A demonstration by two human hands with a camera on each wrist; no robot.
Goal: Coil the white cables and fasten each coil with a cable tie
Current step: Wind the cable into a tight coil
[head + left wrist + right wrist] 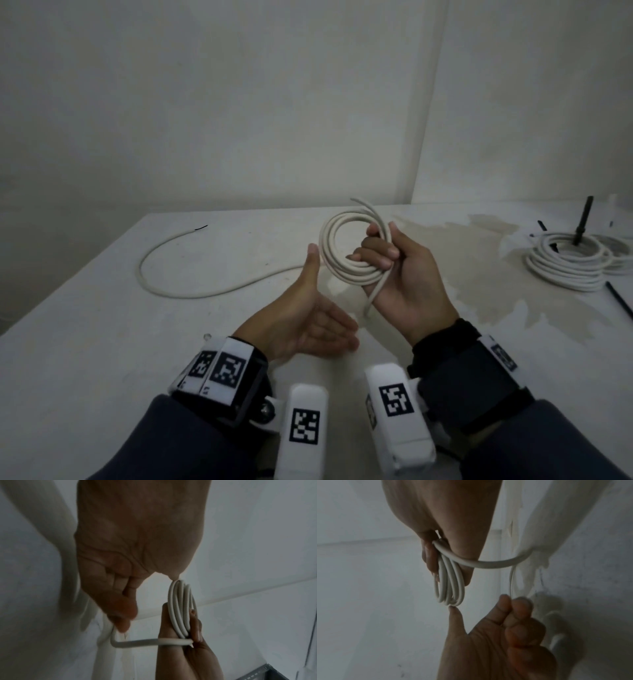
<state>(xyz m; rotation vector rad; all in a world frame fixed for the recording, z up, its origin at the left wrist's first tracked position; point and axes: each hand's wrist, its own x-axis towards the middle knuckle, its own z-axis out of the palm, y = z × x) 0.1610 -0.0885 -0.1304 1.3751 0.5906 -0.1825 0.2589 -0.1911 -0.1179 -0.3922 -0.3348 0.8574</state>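
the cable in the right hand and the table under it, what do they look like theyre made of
Cable: likely a matte white plastic or rubber jacket; its loops bend smoothly without kinks and show no shine.
Table: a hard, painted or laminated white top, dull finish, with scuffs and a tan stained patch. What lies beneath the coating cannot be told.

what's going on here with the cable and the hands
A person is winding a white cable into a coil above a white table. The right hand grips the finished loops, while the left hand is open, its thumb against the coil's edge. The cable's loose tail lies uncoiled on the table. Another coil sits at the far right, a black cable tie beside it.
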